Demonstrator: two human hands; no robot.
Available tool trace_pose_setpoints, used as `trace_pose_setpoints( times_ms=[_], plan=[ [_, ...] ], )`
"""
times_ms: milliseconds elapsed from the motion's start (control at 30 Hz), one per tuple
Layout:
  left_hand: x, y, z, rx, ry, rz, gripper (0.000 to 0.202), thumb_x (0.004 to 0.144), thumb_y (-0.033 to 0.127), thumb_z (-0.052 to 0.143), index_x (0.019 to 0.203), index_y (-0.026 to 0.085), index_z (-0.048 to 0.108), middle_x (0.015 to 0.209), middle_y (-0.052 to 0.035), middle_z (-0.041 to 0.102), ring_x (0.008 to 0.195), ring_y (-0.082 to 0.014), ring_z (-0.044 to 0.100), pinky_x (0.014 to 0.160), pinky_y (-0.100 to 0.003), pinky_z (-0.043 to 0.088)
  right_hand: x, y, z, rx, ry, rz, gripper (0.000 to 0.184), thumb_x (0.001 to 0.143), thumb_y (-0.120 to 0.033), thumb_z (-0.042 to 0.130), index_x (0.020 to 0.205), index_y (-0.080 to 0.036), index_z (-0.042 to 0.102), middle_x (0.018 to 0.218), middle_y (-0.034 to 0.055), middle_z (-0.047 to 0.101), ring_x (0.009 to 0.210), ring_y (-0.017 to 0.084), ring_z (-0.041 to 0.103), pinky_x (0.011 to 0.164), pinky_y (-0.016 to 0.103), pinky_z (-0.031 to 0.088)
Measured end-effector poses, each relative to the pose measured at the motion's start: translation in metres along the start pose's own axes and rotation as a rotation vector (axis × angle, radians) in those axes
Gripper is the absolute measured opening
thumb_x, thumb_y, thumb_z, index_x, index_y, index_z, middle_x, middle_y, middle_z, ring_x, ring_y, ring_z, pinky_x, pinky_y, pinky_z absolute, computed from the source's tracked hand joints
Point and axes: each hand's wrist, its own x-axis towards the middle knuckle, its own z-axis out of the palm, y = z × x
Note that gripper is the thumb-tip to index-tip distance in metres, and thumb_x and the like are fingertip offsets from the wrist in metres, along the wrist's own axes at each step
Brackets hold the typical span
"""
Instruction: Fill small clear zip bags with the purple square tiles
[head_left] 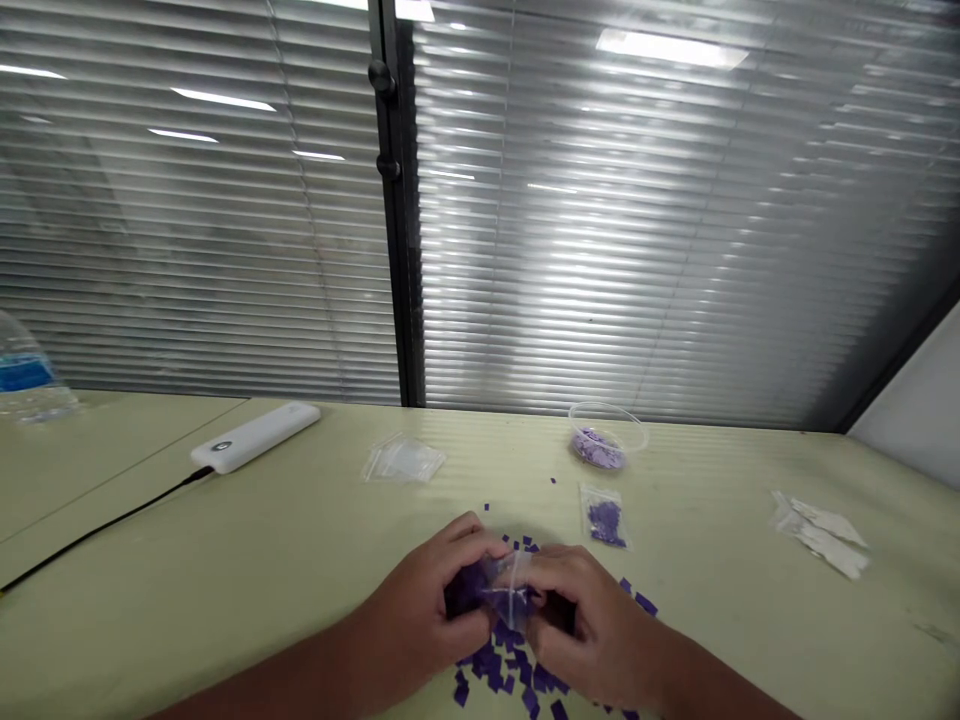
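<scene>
Where the two hands come together, I see a small clear bag held just above the table, its zip strip lying toward the right hand. The left hand pinches the bag's body between thumb and curled fingers, and dark purple shows in the hollow of that grip. On my feed, the right hand is curled too, with its forefinger reaching over the strip and its thumb lower down; I cannot tell whether those fingertips pinch the plastic or only press on it.

Loose purple squares lie scattered under and between both hands, a few of them beyond the right wrist and a couple ahead of the fingertips. Just ahead of the right hand I make out a filled bag lying flat with purple bits inside, and farther out behind it a round clear tub of paler purple pieces. Ahead of the left hand rests a loose stack of flat clear bags. Well to the right hand's right are some white strips. Far out on the left hand's side I have a white power bank, its black cable and a plastic bottle.
</scene>
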Motion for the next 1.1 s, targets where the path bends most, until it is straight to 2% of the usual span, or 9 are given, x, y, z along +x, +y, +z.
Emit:
trace_pose_setpoints(
  times_ms=[167,300,467,633,733,833,933,1000,1100],
  plan=[
    [-0.001,0.001,0.001,0.021,0.023,-0.029,0.039,0.077,0.004,0.057,0.107,0.024,0.071,0.100,0.0007,0.055,0.097,-0.0190,0.060,0.084,-0.027,0.047,0.003,-0.001,-0.002,0.108,0.085,0.021,0.027,0.070,-0.006,0.057,0.086,-0.019,0.075,0.067,-0.0028,0.061,0.057,0.011,0.048,0.056,0.022,0.037],
    [-0.001,0.005,-0.001,0.046,0.020,-0.064,0.039,0.077,0.004,0.052,0.105,0.023,0.070,0.100,0.0005,0.054,0.093,-0.0183,0.059,0.081,-0.027,0.046,0.002,0.000,-0.003,0.136,0.113,0.069,0.021,0.078,-0.010,0.059,0.085,-0.019,0.077,0.064,-0.0031,0.061,0.055,0.010,0.046,0.053,0.021,0.036],
    [-0.002,0.008,-0.002,0.058,0.029,-0.085,0.042,0.076,0.004,0.051,0.109,0.023,0.067,0.103,0.0003,0.057,0.096,-0.0188,0.059,0.085,-0.027,0.046,0.002,0.002,-0.009,0.227,0.113,0.111,0.019,0.083,-0.016,0.059,0.082,-0.017,0.077,0.063,-0.0013,0.061,0.058,0.012,0.049,0.055,0.021,0.038],
    [-0.002,0.007,-0.003,0.073,0.023,-0.102,0.037,0.081,0.008,0.053,0.111,0.024,0.066,0.104,-0.0002,0.057,0.098,-0.0197,0.059,0.087,-0.028,0.048,0.001,-0.001,-0.014,0.261,0.131,0.092,0.024,0.094,-0.026,0.059,0.097,-0.019,0.081,0.069,0.0000,0.061,0.062,0.013,0.052,0.058,0.022,0.040],
    [-0.001,0.005,-0.003,0.059,0.047,-0.104,0.034,0.083,0.012,0.056,0.114,0.023,0.066,0.105,-0.0014,0.057,0.100,-0.0206,0.059,0.088,-0.029,0.050,0.001,-0.002,-0.012,0.242,0.054,0.062,0.028,0.096,-0.028,0.059,0.114,-0.021,0.079,0.067,-0.0025,0.057,0.058,0.012,0.047,0.055,0.022,0.037],
    [-0.001,0.001,-0.003,0.020,0.005,-0.046,0.038,0.086,0.013,0.057,0.120,0.024,0.069,0.108,-0.0024,0.060,0.105,-0.0219,0.060,0.095,-0.031,0.051,0.000,-0.002,-0.007,0.101,-0.004,0.008,0.042,0.090,-0.022,0.064,0.130,-0.024,0.073,0.079,0.0001,0.066,0.067,0.015,0.055,0.065,0.025,0.045],
    [-0.003,-0.005,-0.003,0.015,-0.041,0.013,0.059,0.086,0.009,0.056,0.140,0.030,0.064,0.118,-0.0031,0.062,0.112,-0.0233,0.061,0.103,-0.033,0.052,-0.001,-0.003,-0.003,-0.039,0.004,-0.040,0.059,0.083,-0.018,0.067,0.141,-0.027,0.066,0.093,0.0037,0.072,0.082,0.020,0.062,0.079,0.031,0.051],
    [-0.007,-0.009,-0.003,0.047,-0.054,-0.006,0.068,0.088,0.010,0.058,0.150,0.036,0.058,0.128,-0.0037,0.062,0.120,-0.0254,0.060,0.107,-0.035,0.051,0.001,-0.005,-0.002,-0.039,-0.026,-0.053,0.061,0.080,-0.015,0.067,0.139,-0.028,0.067,0.095,0.0033,0.073,0.084,0.021,0.064,0.081,0.032,0.052],
    [-0.013,-0.008,-0.003,0.105,-0.095,-0.050,0.067,0.094,0.021,0.064,0.156,0.042,0.051,0.148,-0.0042,0.054,0.137,-0.0314,0.051,0.115,-0.041,0.048,0.004,-0.011,-0.002,-0.010,-0.063,-0.042,0.053,0.073,-0.011,0.066,0.123,-0.026,0.073,0.100,0.0037,0.075,0.094,0.024,0.066,0.091,0.035,0.052]
  ],
)
